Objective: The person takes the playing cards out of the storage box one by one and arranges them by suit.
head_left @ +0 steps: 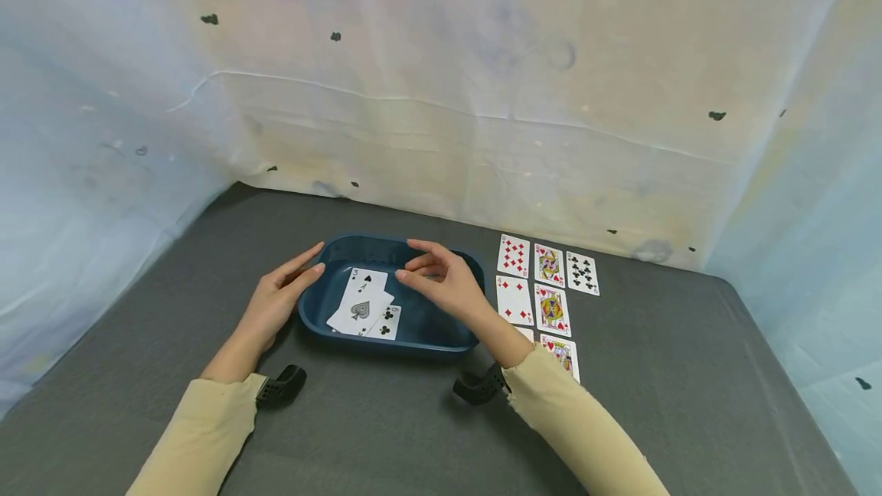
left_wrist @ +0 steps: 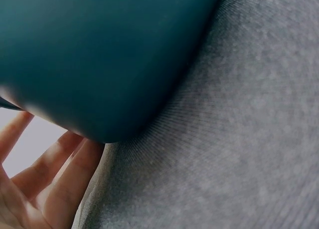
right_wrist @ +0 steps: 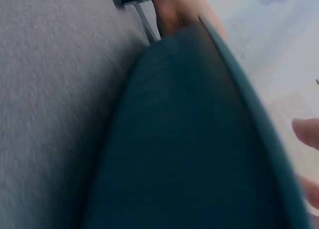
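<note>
pale sleeves [head_left: 203, 435] in front, cards [head_left: 358, 314] in a blue tray [head_left: 429, 321] beyond

past the black wrist bands [head_left: 281, 386] we find the tray lying flat on the dark grey table [head_left: 372, 431], between 2 hands. the left hand [head_left: 271, 301] is at its left end, fingers extended rather than clenched; in the left wrist view we see fingers reaching the outside of the wall. the right hand [head_left: 449, 287] is above the tray's right half, loosely curved, thumb and forefinger apart, and we see nothing between them.

the cards lie overlapping and face up in the tray's left part, 1 with a big ornate spade. just right of the tray, rows of other cards [head_left: 552, 311] lie on the table, partly hidden by a sleeve.

we judge the cards light, thin and springy, apt to slide over each other and easy to crease; we would pinch 1 at a free edge or corner. the tray looks like stiff, smooth plastic, fairly light, so we would take its rim at both ends and hold it level.
</note>
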{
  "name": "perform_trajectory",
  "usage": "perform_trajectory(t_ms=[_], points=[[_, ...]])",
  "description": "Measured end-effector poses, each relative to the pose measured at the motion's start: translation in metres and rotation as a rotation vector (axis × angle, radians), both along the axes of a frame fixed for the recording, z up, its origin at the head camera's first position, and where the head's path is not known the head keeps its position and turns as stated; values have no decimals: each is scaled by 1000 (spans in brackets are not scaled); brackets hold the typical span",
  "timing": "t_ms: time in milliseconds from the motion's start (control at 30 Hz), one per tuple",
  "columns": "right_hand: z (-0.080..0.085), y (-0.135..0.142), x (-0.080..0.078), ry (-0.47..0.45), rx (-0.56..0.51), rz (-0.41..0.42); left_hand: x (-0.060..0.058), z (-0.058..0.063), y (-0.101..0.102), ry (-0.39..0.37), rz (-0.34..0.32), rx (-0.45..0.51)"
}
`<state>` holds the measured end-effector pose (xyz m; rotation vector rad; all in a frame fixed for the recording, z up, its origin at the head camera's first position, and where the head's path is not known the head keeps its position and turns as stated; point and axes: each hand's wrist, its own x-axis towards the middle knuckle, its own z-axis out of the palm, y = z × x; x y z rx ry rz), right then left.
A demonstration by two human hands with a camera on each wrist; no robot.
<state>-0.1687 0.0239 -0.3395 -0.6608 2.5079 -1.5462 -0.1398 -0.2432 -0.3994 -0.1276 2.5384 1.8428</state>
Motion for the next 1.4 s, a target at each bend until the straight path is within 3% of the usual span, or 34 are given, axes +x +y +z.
perform_trajectory(t_ms=[333,533,767,967,1133,1400], points=[[-16,-15,3,-71,272,130,-1,-1,1,-3,8,0],[-22,-17,6,28,470,203,-2,-2,1,-2,11,-6],[-23,-19,10,109,569,208,-2,-2,0,0,7,-2],[-22,-20,10,133,588,199,-2,-3,0,3,6,-6],[-21,-18,9,35,593,148,-1,-1,1,-3,8,-8],[-19,-13,8,-157,262,50,-1,-3,0,10,9,-16]])
